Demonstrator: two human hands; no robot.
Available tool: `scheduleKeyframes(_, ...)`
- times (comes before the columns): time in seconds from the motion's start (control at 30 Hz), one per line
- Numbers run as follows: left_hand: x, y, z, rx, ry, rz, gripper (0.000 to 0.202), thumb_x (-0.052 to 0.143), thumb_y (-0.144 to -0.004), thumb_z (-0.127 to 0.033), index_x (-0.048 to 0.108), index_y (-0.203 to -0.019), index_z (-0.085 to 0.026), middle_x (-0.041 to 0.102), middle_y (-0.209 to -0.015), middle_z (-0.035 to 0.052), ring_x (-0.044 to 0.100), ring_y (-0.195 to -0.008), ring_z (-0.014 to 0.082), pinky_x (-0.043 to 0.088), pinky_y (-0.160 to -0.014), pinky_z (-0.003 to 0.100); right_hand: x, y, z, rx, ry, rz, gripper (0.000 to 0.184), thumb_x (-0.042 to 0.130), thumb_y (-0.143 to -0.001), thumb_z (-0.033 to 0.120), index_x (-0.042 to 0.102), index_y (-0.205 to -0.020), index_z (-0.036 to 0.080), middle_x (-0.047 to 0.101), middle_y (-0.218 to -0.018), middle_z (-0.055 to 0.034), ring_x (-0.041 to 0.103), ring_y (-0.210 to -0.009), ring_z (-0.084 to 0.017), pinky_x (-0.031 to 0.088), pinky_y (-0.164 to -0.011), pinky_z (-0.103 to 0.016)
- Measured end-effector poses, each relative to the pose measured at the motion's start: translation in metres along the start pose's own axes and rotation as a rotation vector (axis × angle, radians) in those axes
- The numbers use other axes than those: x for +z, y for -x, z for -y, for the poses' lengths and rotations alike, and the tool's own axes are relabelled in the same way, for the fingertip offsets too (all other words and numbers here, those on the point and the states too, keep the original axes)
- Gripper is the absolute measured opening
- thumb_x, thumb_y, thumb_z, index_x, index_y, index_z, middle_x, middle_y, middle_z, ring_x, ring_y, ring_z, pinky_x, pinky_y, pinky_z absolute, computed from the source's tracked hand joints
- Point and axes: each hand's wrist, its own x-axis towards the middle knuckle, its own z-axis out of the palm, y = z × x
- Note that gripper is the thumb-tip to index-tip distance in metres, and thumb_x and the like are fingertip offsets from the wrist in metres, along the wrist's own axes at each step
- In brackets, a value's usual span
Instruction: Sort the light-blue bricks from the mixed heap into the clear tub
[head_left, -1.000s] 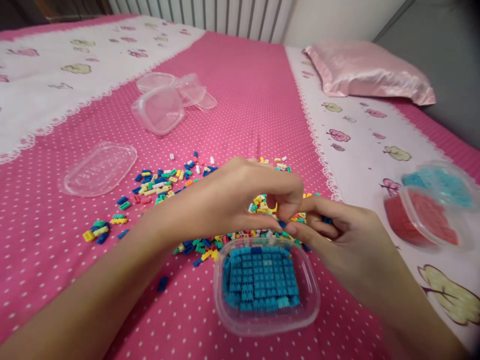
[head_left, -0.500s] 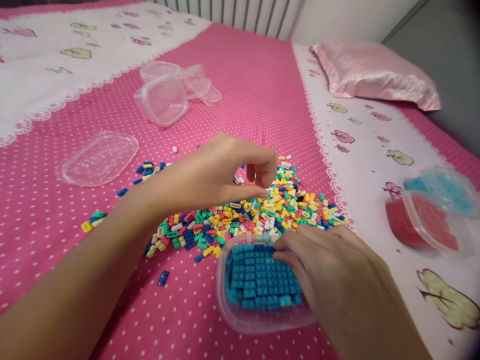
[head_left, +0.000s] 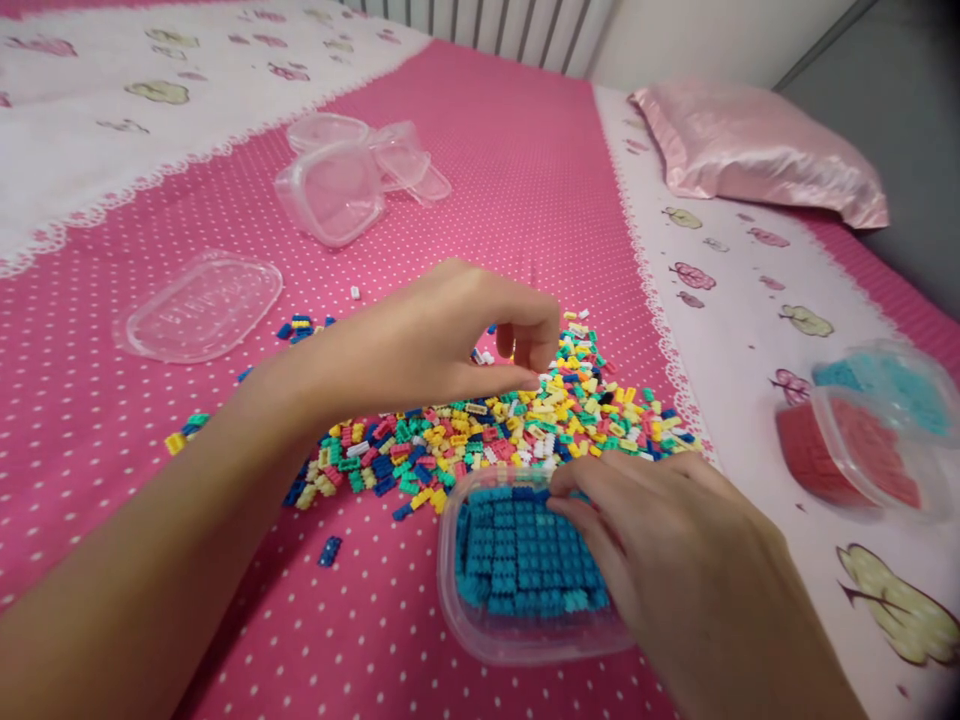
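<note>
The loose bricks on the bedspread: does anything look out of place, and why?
Yes: one dark blue brick lies alone left of the clear tub, apart from the mixed pile. A small white brick also sits by itself beyond the pile.

The right grip [head_left: 667, 560] reaches into a clear tub [head_left: 517, 645] of blue bricks [head_left: 532, 550].
</note>
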Motion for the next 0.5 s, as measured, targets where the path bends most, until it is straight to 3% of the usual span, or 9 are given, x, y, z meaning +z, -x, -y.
scheduleKeyframes(0.23, -0.0015, 0.0001, 0.0009, 0.002, 0.004, -0.012, 0.010, 0.062, -0.087, -0.026, 0.069, -0.088, -0.020, 0.072, -0.089, 0.0007, 0.065, -0.084, 0.0133, 0.047, -0.079, 0.024, -0.0017, 0.0028, 0.0005, -0.030, -0.043, 0.075, 0.027, 0.054, -0.084, 0.002, 0.072, -0.085, 0.023, 0.071, -0.072, 0.0027, 0.060, -0.059, -0.020, 0.033, -0.065, -0.034)
scheduleKeyframes(0.5, -0.0023, 0.0014, 0.0021, -0.011, -0.014, -0.015, 0.013, 0.061, -0.087, -0.029, 0.070, -0.088, -0.020, 0.071, -0.089, 0.0010, 0.064, -0.084, 0.0136, 0.048, -0.078, 0.024, 0.0000, 0.0020, 0.0023, -0.031, -0.030, 0.050, 0.027, 0.051, -0.088, 0.004, 0.070, -0.082, 0.023, 0.069, -0.068, 0.0026, 0.058, -0.060, -0.020, 0.032, -0.066, -0.034)
